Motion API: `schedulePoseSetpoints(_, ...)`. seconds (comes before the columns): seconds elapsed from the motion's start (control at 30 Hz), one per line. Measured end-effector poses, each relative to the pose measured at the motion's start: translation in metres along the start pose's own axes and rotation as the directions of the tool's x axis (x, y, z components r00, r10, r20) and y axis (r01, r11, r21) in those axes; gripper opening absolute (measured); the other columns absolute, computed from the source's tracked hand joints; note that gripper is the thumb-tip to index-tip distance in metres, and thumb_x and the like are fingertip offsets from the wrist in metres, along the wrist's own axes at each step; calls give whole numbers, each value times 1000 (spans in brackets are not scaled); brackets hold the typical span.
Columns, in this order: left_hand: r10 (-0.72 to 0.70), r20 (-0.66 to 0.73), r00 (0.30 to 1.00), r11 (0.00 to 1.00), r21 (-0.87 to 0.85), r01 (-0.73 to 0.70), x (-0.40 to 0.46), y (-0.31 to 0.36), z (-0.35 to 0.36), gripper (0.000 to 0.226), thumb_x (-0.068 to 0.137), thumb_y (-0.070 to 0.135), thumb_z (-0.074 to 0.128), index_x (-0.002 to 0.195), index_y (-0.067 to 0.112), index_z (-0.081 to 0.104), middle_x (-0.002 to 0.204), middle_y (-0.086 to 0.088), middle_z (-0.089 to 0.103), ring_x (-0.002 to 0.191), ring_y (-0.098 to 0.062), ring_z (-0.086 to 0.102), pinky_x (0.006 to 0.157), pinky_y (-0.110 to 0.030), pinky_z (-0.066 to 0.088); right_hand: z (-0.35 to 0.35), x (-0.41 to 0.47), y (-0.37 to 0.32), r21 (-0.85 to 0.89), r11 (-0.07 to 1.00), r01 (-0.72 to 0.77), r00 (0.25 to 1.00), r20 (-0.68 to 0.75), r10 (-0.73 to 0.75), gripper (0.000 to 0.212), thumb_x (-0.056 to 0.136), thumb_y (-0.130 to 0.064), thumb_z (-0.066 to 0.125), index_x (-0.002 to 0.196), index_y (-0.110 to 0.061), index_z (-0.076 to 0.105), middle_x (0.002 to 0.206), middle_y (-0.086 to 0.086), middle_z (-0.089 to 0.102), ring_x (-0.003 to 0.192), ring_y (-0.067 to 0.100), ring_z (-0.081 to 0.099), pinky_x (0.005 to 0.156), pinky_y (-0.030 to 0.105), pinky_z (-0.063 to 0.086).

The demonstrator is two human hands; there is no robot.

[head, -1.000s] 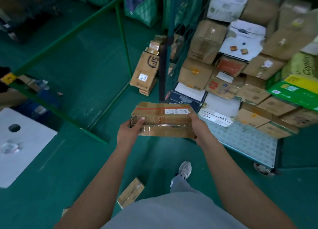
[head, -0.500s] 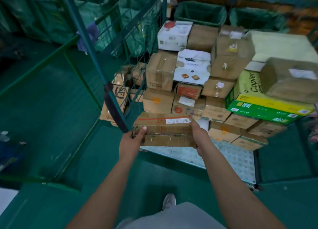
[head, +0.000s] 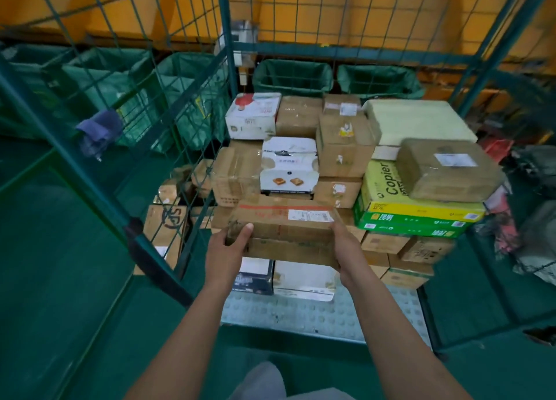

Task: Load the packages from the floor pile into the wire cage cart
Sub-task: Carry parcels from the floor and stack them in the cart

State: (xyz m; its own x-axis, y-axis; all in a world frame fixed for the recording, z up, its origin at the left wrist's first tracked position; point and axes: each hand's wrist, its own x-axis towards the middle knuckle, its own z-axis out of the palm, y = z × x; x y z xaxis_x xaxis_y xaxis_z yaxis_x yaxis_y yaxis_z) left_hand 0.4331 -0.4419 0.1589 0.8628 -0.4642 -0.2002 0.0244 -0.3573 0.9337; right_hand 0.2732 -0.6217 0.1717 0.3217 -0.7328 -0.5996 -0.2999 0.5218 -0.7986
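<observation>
While both arms reach forward, a flat cardboard box (head: 282, 232) is held level between the two hands, just in front of the open side of the wire cart (head: 222, 68). Left hand (head: 227, 253): grip closed on the box's left end, thumb lying on the top face, fingers underneath and hidden. Right hand (head: 346, 249): grip closed on the box's right end, palm against the side, fingers wrapped below. Box carries a red stripe along its far top edge and a white label (head: 310, 215) near the right far corner; clear tape bands the front.

Box hangs above the cart's studded grey floor (head: 301, 312), near the front edge, not touching the stack behind it as far as can be told. Stack fills the back and middle of the cart floor: brown cartons, a white carton with a red mark (head: 252, 115) at the back left, a white toaster carton (head: 288, 165) in the middle, a yellow and green copier-paper box (head: 415, 210) at the right with a taped brown parcel (head: 445, 168) resting on top. At the front left, a dark box (head: 255, 276) and a white box (head: 304, 279) sit on the cart floor beneath the held box.

Outside the left mesh wall, more cartons (head: 165, 222) lean on the green floor. Purple cloth (head: 99, 131) hangs on the mesh. Green bags (head: 293, 77) stand behind the cart.
</observation>
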Motion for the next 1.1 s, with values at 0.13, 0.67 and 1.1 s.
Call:
schedulePoseSetpoints(0.13,-31,39,999,993,-108,35,35,5,10,88,72,86,64,142,33,52,139,6,57,128,-22,56,108,-51,49,9,22,-14,22,999,37,999,6,-37,66,80,-77,49,132,-36,59,124,-2,67,113,26,63,102,53,52)
schedulePoseSetpoints(0.67,-486,327,811,685,-434,585,277,0,2,43,89,46,73,121,18,65,121,-9,70,116,-30,64,105,-47,51,168,206,-185,-208,939,274,962,81,-262,40,97,-43,60,134,-36,49,136,-4,49,115,17,53,96,46,54)
schedulePoseSetpoints(1.1,-516,318,796,458,-682,569,370,31,73,22,99,8,65,120,13,63,103,-5,78,110,-24,69,106,-42,51,315,344,-189,-378,886,269,942,293,-161,65,83,-54,60,144,-57,38,125,-21,67,106,13,69,89,46,60)
